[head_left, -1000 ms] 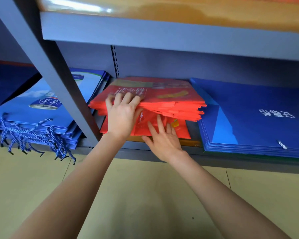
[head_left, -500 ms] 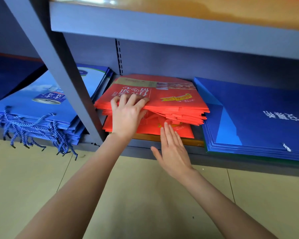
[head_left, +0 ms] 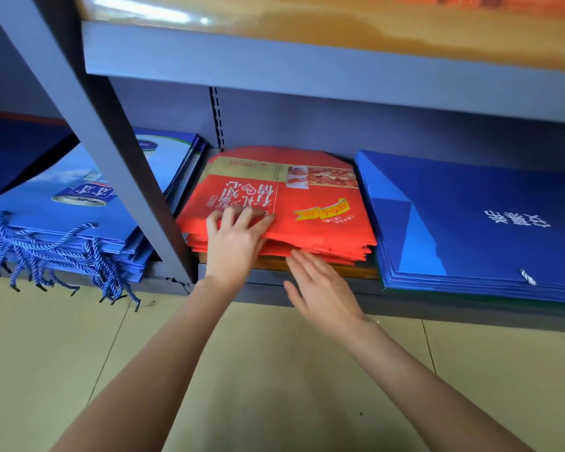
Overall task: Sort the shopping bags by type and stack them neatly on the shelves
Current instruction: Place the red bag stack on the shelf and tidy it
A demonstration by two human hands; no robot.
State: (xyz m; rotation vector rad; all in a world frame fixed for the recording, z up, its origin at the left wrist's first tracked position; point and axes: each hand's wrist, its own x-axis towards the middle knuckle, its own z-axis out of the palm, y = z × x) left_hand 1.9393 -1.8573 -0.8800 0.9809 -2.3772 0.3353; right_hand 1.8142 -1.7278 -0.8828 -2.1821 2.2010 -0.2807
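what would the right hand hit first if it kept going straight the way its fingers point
Most likely the front edge of the red bag stack. The right hand lies flat and open, fingertips aimed up-left at the stack's lower layers, seemingly just short of them, though depth is hard to judge.

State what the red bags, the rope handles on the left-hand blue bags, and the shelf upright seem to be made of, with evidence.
Red bags: probably coated paper or card; flat printed sheets with crisp edges and a slight sheen.
Rope handles: twisted blue-and-white cord, likely synthetic; the strands show.
Shelf upright: likely painted metal; smooth, even grey-blue, straight-edged.
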